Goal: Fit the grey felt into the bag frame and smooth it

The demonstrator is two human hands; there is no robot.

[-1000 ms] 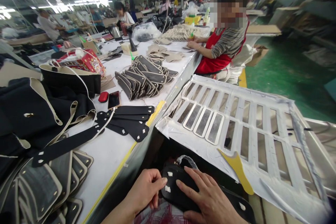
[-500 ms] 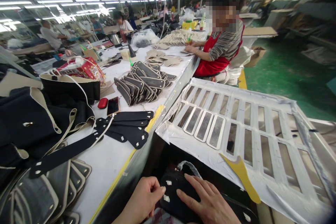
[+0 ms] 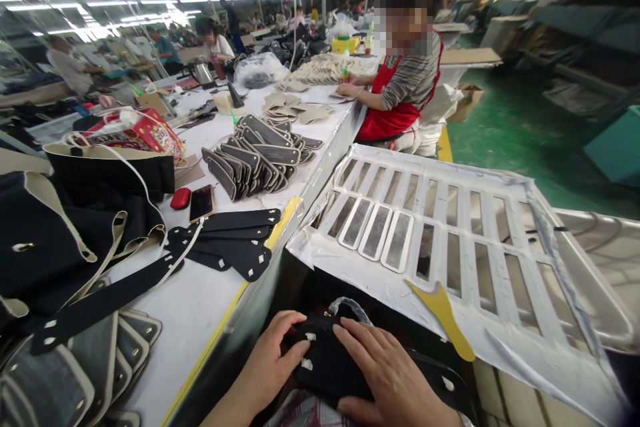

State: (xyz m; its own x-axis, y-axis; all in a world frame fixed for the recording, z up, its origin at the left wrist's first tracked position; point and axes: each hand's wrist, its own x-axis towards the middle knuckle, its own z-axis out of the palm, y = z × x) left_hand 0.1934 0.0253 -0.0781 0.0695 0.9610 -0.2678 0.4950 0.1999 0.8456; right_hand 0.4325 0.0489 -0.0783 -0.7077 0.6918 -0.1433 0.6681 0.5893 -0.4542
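Note:
A black leather-like panel [image 3: 333, 363] with small white patches lies over my lap, below the table edge. At its left end, my left hand [image 3: 270, 357] grips the rim, thumb on top beside a white patch [image 3: 310, 337] and fingers curled round the edge. My right hand [image 3: 385, 367] rests flat across the panel with its fingers stretched out, pressing on the surface. Behind the panel a plastic-wrapped loop [image 3: 350, 308] and a small metal fitting show. Much of the panel's right part is hidden under my right hand.
On the left table lie black strips [image 3: 235, 233], a phone [image 3: 202, 203], a red case [image 3: 181, 198] and piled grey-black trimmed pieces [image 3: 260, 157]. At right, a white slotted frame [image 3: 440, 227] bears a yellow scraper-like tool [image 3: 445, 320]. A co-worker [image 3: 405, 93] sits beyond.
My left index finger has extended along the panel's far edge, and the thumb has moved off the rim onto the top. My right hand has shifted slightly left. The view has turned right.

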